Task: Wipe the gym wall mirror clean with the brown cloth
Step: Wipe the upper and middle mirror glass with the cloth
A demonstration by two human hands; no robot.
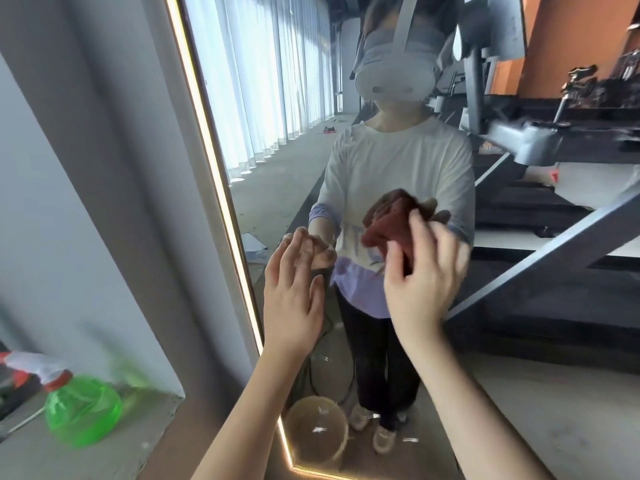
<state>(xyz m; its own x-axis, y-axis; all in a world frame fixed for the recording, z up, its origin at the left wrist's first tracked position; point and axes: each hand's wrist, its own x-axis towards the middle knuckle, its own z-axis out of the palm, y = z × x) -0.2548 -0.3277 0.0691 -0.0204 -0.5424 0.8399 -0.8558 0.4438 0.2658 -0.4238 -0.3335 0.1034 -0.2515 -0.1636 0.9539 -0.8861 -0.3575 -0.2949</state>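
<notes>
1 crumpled brown cloth [384,226] bunched in right hand [426,282].

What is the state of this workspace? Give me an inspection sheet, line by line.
Surface: mirror, lit strip along its frame; smears cannot be judged.
Job's things: brown cloth bunched against the glass.
Clutter: green spray bottle on the ledge at left.
Hands: right hand grips the cloth; left hand open, fingers straight at the glass.
Cables: a dark looped cable seems reflected on the floor.
Surroundings: reflected curtains and gym machines.
</notes>
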